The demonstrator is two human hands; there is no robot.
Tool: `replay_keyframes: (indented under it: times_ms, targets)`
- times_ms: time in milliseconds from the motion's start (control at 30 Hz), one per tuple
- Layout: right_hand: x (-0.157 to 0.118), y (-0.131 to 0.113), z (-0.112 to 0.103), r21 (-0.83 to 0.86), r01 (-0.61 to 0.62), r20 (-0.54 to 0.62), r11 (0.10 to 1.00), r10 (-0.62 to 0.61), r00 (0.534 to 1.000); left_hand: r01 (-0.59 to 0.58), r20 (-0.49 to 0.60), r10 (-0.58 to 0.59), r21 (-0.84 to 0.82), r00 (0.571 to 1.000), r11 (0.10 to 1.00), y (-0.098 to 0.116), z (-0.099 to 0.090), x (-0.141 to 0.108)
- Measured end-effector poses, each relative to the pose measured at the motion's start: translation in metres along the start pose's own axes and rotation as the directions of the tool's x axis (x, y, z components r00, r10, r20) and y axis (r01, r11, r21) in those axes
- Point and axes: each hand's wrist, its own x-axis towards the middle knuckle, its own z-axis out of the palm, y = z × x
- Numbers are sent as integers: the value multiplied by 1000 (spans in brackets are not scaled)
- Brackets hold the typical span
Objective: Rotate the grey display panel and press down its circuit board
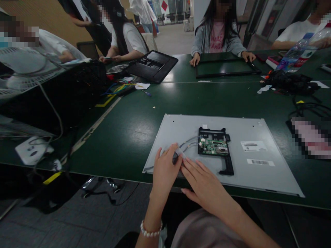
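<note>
A silver-grey display panel (240, 131) lies back side up on the table before me. On it sits a black plastic bracket (228, 165) carrying a green circuit board (212, 146). Grey cables (190, 140) run from the board leftward to my hands. My left hand (167, 168) is closed at the panel's near left part, thumb and fingers around a small clear strip (180, 152) that looks like tape, beside a small dark piece. My right hand (203, 177) lies with fingers stretched out, its fingertips touching the panel by the strip.
White labels (253, 146) are on the panel's right side. Across the table a person holds a black frame (227, 73). A black monitor casing (153, 65), coloured wires (119, 89), a plastic bottle (294, 51), black cables (289, 81) and a blurred pink item (310, 137) lie around.
</note>
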Motion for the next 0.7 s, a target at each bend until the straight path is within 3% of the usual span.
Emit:
replay_keyframes:
  times_ms: [467, 700]
  targets:
    - [-12, -1, 0, -38, -24, 5, 999, 24, 1000, 47, 48, -49, 43, 998, 998, 7, -3, -6]
    - [-32, 5, -24, 11, -26, -47, 1000, 26, 999, 38, 12, -39, 54, 999, 998, 10, -1, -8]
